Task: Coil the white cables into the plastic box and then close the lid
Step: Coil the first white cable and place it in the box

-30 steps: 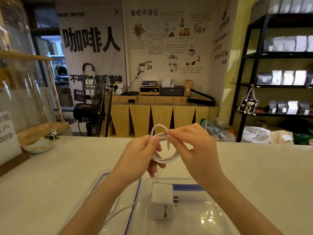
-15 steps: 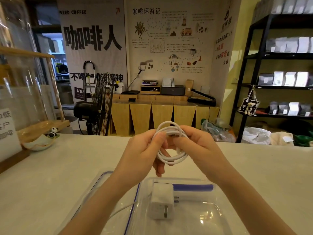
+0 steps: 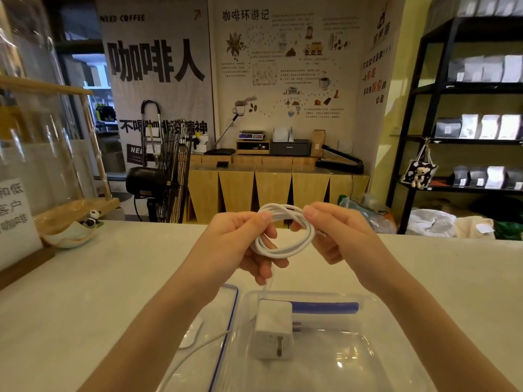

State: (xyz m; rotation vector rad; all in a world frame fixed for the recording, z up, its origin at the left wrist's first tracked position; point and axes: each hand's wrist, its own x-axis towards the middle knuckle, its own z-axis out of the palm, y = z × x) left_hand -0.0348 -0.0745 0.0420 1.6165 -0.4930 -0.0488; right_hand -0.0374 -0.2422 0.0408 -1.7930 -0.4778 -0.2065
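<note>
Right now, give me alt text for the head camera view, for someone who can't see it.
Two bare hands, left hand and right hand, hold a coiled white cable above a pale counter. Below sits a clear plastic box containing a white charger plug, its blue-rimmed clear lid beside it at left.

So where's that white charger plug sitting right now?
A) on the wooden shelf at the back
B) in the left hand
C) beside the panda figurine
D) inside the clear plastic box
D: the white charger plug sits inside the clear plastic box, below both hands, which hold the coiled cable.
</note>
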